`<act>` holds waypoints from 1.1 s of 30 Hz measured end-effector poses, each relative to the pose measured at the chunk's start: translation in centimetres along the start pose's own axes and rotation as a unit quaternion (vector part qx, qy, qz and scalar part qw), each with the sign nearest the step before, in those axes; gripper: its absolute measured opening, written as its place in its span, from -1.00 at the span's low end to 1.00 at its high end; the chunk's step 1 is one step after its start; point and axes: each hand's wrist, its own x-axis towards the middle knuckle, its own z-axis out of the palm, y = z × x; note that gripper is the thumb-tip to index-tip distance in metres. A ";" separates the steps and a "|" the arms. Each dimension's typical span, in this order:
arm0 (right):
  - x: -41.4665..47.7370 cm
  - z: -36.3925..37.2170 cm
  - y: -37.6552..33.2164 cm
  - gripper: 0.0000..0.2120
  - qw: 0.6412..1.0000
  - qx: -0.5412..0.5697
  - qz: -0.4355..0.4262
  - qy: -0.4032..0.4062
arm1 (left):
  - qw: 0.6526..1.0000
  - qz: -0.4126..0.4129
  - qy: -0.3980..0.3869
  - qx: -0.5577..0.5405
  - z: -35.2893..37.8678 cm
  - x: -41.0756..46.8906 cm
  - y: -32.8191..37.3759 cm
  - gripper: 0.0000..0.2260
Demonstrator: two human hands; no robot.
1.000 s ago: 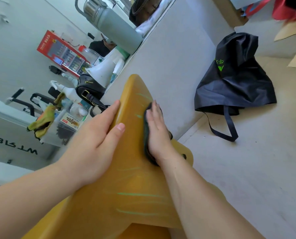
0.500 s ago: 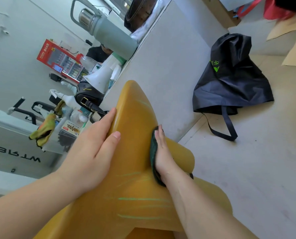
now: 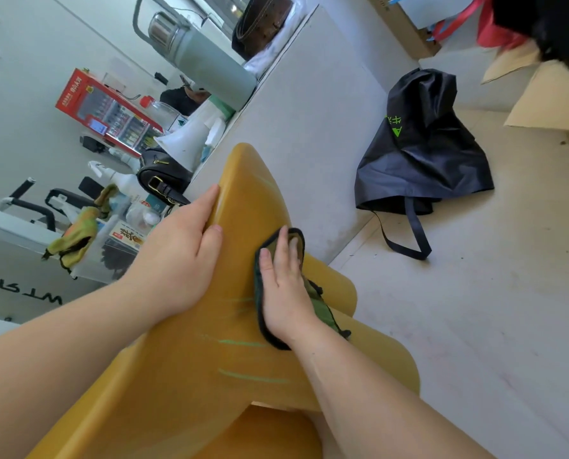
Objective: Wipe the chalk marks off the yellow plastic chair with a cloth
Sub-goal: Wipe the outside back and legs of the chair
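Right hand (image 3: 284, 289) presses cloth (image 3: 322, 308) on chair (image 3: 190, 376), seemingly flat.

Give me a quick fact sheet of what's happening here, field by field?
Chair: yellow plastic chair, its edge gripped by the left hand
Cloth: dark green cloth, pressed flat under the right hand
Chalk marks: green streaks not yet wiped, below the cloth
Floor: black bag beside the white counter

black bag (image 3: 422, 150) slumped on the floor, grey flask (image 3: 207, 61) up on the ledge, white megaphone (image 3: 187, 144), red vending machine (image 3: 107, 114) way back
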 end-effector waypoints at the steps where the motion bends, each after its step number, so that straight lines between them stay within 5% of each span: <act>1: -0.6 0.2 -0.1 -0.37 1.000 -0.007 0.001 -0.004 | 1.000 0.003 -0.003 -0.001 -0.1 -0.1 0.1 -0.51; 6: -3.6 1.1 -0.6 -0.36 0.999 -0.030 -0.013 0.005 | 0.999 0.012 -0.022 -0.021 -0.5 -1.3 -0.4 -0.50; 15: -7.6 4.0 0.0 -0.38 0.981 0.023 -0.135 0.139 | 0.995 0.075 -0.043 -0.057 -2.1 -11.1 -2.4 -0.47; 21: -9.1 5.7 0.5 -0.36 0.966 0.017 -0.182 0.180 | 0.995 0.011 0.017 -0.097 -3.7 -13.6 -2.0 -0.65; 23: -9.4 6.1 0.5 -0.40 0.965 0.026 -0.181 0.188 | 0.995 -0.008 0.012 -0.102 -4.5 -10.9 -0.6 -0.73; 28: -8.8 6.0 1.2 -0.40 0.966 0.053 -0.166 0.188 | 0.999 -0.012 0.031 -0.003 -3.7 -3.2 2.8 -0.57; 33: -5.8 4.3 3.4 -0.38 0.975 0.181 -0.018 0.124 | 0.998 -0.042 0.015 0.040 -2.4 -2.2 2.7 -0.64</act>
